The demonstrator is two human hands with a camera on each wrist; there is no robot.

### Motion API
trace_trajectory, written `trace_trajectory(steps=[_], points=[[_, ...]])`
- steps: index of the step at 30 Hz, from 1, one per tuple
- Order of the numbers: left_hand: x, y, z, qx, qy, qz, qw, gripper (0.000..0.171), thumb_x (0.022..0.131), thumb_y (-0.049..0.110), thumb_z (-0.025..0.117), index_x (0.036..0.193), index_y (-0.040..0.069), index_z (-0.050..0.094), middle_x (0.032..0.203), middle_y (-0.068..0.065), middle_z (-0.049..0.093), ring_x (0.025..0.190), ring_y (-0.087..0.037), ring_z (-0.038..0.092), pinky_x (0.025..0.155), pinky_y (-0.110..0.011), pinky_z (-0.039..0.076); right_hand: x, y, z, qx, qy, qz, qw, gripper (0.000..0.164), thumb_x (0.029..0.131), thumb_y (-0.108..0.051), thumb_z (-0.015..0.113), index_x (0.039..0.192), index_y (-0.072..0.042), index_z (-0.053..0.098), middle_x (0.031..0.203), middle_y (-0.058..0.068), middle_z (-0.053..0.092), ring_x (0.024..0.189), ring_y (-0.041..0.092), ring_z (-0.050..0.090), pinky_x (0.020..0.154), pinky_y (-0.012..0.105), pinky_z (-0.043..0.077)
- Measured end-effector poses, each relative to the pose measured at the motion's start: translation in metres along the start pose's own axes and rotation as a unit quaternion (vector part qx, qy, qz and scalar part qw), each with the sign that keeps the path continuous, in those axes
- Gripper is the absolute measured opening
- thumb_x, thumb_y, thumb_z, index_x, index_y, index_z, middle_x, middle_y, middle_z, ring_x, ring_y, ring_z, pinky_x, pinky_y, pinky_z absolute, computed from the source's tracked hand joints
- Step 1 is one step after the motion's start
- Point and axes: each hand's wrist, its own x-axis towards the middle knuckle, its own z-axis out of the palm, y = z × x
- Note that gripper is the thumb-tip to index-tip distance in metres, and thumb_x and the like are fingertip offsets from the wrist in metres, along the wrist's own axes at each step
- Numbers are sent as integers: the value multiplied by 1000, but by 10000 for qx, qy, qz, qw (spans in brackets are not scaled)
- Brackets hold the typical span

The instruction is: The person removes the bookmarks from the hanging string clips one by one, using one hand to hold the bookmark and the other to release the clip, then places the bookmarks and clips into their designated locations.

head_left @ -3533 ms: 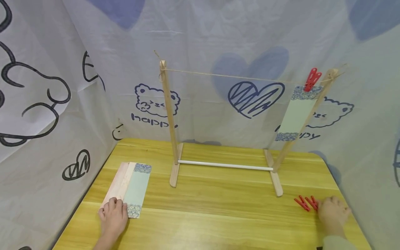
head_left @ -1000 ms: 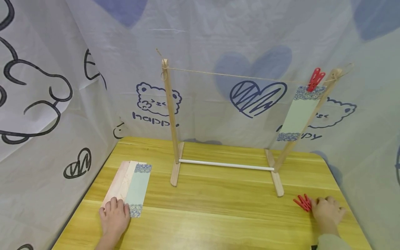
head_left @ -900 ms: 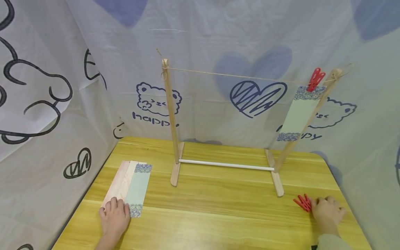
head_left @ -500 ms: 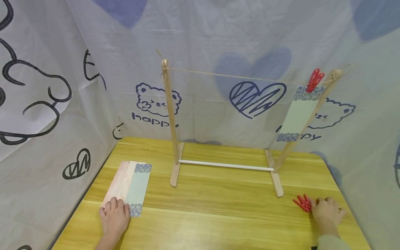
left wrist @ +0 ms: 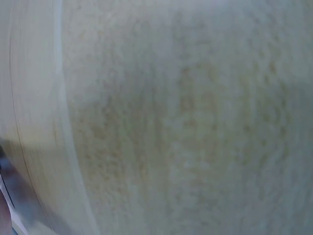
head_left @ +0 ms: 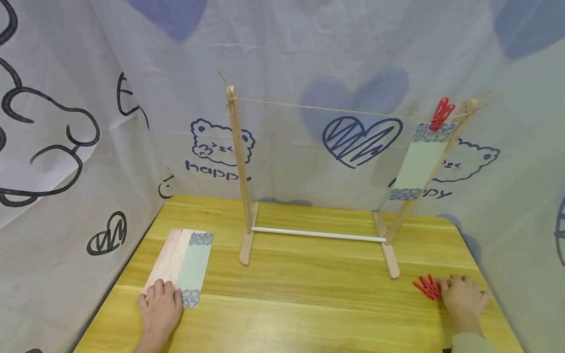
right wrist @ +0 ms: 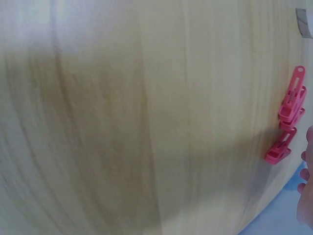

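Observation:
My left hand [head_left: 160,306] rests with spread, bent fingers on the lower ends of several overlapping paper strips at the table's left. One strip is pale pink [head_left: 164,262], one cream [head_left: 180,257], and the pale green one [head_left: 195,267] has blue patterned ends. At the far right my right hand [head_left: 463,295] rests on the tabletop, fingertips right at a small cluster of red clothespins [head_left: 428,287]. In the right wrist view the clothespins [right wrist: 292,100] lie close together beside my fingers [right wrist: 304,174]. The left wrist view mostly shows bare wood, with a bit of hand at its lower-left edge.
Behind, a wooden stand [head_left: 240,162] with a white crossbar [head_left: 318,234] carries a string [head_left: 309,105] between two posts. Near the right post, a red clothespin [head_left: 441,115] holds a green strip [head_left: 419,164] on that string. Printed cloth [head_left: 282,49] closes in the table [head_left: 309,279].
Compared with the oldest frame, my right hand has moved slightly left and the clothespins now sit bunched together. The cream strip's top shows more behind the green one. The last second brings no clear change.

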Motion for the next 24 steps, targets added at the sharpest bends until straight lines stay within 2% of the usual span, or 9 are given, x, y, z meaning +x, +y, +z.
trace_trajectory(steps=[5,11,14,19,24], points=[[1,1,-2,-60,-21,-24,10000,25,93,23,43,87,-1,43,93,-17,34,91,-38,34,80,-55,22,2,-4,-11,-2,272,-119,9996,60,95,-48,35,123,5,43,124,33,35,111,50,33,90,65,20],[6,5,-7,-147,213,63,9996,26,92,24,45,93,-2,44,101,-20,37,95,-40,37,82,-56,24,4,-7,-18,203,865,-510,9947,59,95,-46,38,122,6,42,121,34,38,106,52,36,85,66,24],[11,8,-10,-198,296,109,9993,29,93,24,45,98,-4,45,107,-22,38,100,-41,37,84,-58,23,6,-10,-24,292,1043,-691,9917,61,95,-46,37,125,7,39,121,35,37,105,54,35,85,66,25],[21,12,-13,-231,211,100,9995,36,94,26,42,110,-6,45,117,-25,36,108,-43,33,89,-61,20,9,-19,-36,454,1265,-852,9873,63,95,-46,37,129,7,35,123,35,35,108,54,33,86,65,24],[33,20,-15,-365,259,104,9989,41,93,27,42,115,-7,43,120,-25,34,110,-43,31,90,-61,18,13,-29,-51,523,1455,-967,9832,63,96,-45,37,131,7,32,126,34,34,111,53,32,89,64,22]])
